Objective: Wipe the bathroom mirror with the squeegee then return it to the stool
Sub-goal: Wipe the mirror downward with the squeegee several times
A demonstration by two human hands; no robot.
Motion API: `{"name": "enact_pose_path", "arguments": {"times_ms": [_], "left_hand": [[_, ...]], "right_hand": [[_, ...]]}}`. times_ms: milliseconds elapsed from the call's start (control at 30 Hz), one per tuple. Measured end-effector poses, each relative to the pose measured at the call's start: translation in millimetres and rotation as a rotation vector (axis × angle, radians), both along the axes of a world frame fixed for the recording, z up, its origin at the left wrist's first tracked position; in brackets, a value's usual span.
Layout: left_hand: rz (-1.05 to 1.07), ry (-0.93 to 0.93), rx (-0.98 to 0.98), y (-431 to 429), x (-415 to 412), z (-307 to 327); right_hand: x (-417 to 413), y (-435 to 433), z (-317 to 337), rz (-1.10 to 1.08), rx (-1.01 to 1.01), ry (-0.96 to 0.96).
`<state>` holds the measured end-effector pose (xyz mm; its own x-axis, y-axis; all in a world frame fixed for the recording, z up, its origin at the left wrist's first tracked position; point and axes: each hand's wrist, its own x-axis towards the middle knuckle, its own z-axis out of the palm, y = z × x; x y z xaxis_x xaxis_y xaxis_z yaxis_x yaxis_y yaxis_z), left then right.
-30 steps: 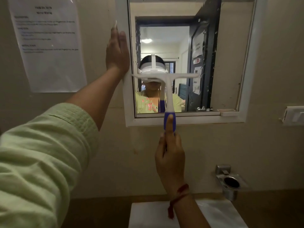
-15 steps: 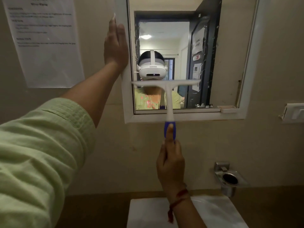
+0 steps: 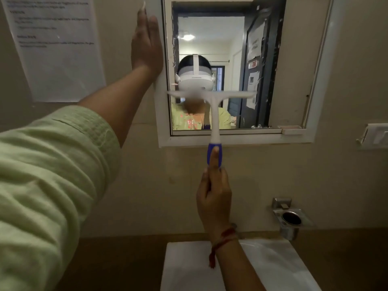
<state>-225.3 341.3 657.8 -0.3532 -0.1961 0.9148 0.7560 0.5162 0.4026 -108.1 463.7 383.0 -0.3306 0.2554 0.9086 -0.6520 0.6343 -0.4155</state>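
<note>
While the right hand (image 3: 214,192) wraps the blue end of the squeegee (image 3: 214,114), one finger laid straight up the grip, the white blade sits level across the lower middle of the mirror (image 3: 294,59). It covers the left and centre of the glass and stops well short of the right side. The left hand (image 3: 147,43) is flat and open, fingers straight, palm against the mirror's white frame (image 3: 231,140) at its left edge, a brace by the look of it.

Now, this tool looks like a light one: thin moulded plastic, stiff through the neck, with what I'd take for a soft strip along the blade, though that edge is too blurred to confirm. The blue grip low on the handle is the place to hold, and that's exactly where the hold is. A finger along the spine should steady the blade angle. Wet plastic could turn slippery, so a firm wrap matters. Glass is the fragile party here, so even pressure rather than a shove.

Room to move: below the blade only a short band of glass runs before the frame's bottom lip, with a small ledge piece (image 3: 291,131) at the lower right corner to catch on. Open glass lies to the right. Near and below sits the white basin (image 3: 273,267), and a metal cup holder (image 3: 291,217) juts from the wall on the right, worth minding on the way down. No stool in view.
</note>
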Motion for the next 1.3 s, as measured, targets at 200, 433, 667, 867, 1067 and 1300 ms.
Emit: {"name": "enact_pose_path", "arguments": {"times_ms": [200, 433, 667, 867, 1067, 1300], "left_hand": [[0.023, 0.002, 0.005, -1, 0, 0], [0.022, 0.0, 0.002, -1, 2, 0], [0.075, -0.024, -0.009, -4, -5, 1], [0.087, -0.033, -0.013, -3, -3, 2], [0.085, -0.001, -0.01, -2, -1, -1], [0.067, -0.012, -0.005, -2, -2, 1]], "right_hand": [[0, 4, -11, 0.015, 0.027, -0.035], [11, 7, -30, 0.005, 0.04, -0.056], [9, 7, -20, 0.02, 0.034, -0.086], [24, 2, -63, 0.022, 0.042, -0.154], [15, 4, -29, 0.008, -0.004, -0.092], [25, 3, -62, 0.055, 0.033, -0.158]]}}
